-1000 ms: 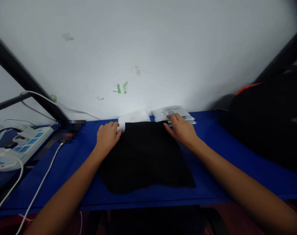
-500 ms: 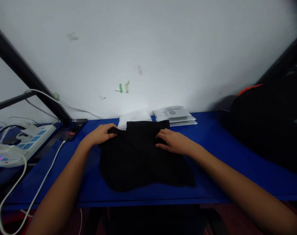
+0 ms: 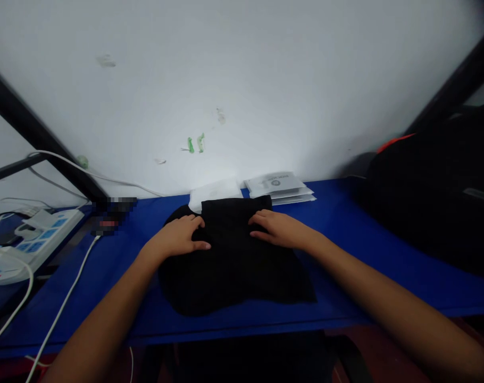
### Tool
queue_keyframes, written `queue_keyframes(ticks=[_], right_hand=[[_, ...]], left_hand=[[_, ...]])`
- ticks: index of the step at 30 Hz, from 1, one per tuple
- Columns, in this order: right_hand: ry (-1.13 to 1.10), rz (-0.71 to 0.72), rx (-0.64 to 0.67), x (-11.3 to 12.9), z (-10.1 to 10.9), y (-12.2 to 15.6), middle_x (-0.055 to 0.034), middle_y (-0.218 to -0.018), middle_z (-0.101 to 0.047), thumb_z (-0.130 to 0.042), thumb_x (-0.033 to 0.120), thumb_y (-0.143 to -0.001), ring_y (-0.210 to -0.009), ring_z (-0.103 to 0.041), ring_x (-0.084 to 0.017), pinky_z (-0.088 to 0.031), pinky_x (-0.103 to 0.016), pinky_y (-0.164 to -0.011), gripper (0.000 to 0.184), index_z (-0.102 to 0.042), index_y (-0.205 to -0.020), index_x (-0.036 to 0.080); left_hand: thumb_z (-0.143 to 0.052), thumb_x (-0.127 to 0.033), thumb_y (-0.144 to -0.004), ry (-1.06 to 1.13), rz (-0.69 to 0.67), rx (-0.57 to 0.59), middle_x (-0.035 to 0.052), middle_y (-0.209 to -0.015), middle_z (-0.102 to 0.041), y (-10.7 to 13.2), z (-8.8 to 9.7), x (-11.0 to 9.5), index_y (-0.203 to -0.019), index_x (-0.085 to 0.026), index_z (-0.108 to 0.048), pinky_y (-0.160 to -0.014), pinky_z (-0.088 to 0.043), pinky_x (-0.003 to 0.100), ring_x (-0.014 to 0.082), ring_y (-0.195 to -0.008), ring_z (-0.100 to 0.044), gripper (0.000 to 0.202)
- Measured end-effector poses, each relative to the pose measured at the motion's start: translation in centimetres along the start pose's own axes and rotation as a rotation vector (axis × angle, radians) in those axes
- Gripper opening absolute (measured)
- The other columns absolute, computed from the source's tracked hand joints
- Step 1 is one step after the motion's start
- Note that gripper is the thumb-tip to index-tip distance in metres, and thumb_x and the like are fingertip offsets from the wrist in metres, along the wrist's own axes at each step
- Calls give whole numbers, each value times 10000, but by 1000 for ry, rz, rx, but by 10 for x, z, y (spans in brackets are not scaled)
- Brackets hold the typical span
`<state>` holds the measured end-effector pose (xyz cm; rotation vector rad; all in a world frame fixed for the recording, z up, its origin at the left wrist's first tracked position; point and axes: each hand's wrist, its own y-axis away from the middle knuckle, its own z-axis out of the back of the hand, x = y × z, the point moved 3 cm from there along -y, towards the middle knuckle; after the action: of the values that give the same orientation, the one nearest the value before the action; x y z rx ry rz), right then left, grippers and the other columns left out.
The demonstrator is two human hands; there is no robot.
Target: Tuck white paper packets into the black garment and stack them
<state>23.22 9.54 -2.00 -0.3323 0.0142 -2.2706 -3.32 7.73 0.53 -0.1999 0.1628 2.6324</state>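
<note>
Left hand and right hand rest on wavy-edged black cloth, each grip apart; flat, pale packets lie far on the smooth blue bench.

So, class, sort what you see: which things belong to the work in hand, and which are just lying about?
In use:
black cloth
left hand and right hand, both on the cloth
blue tabletop beneath

Lying about, it seems:
white packets behind the cloth, untouched
power strip
white cable
bulky black object at right

Power strip, white cable, wall
</note>
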Motion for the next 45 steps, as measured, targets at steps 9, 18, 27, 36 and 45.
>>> queue_keyframes(ticks=[9,18,27,36,45], right_hand=[[-714,6,255,-4,34,15,-3,-800,-662,-673,335,-822,-717,-602,-132,-477,-264,-657,175,-672,-902,179],[-787,-170,19,-26,37,10,-54,-823,-691,-605,433,-842,-720,-642,-170,-522,-305,-628,300,-645,-975,168],[293,-326,-339,-111,17,16,-171,-1401,-487,-470,135,-799,-1276,-436,-318,-365,-469,-1026,559,-482,-1358,127],[528,-438,-395,-118,9,8,-163,-1211,-617,-410,110,-848,-1071,-501,-317,-365,-425,-887,442,-546,-1267,147],[540,-500,-587,-106,29,16,-178,-1117,-631,-368,174,-907,-1038,-487,-329,-355,-426,-881,360,-557,-1206,107]], left_hand=[[-695,-397,-754,519,-124,221,-27,-670,-607,24,28,-25,-808,-186,-593,-529,-387,209,110,-581,-544,241],[-623,-470,-842,580,-130,140,20,-791,-673,11,10,-31,-964,-193,-606,-639,-503,271,150,-683,-636,303],[-631,-740,-706,23,-121,7,175,-1558,-255,-2,-24,-27,-1458,-189,-323,-1143,-208,517,368,-1423,-242,982],[-670,-762,-637,55,-151,102,145,-1529,-334,-2,-24,-31,-1447,-240,-366,-1143,-141,543,381,-1403,-271,1010],[-672,-773,-621,73,-131,74,132,-1514,-352,-4,-29,-31,-1413,-242,-408,-1133,-149,570,388,-1382,-295,989]])
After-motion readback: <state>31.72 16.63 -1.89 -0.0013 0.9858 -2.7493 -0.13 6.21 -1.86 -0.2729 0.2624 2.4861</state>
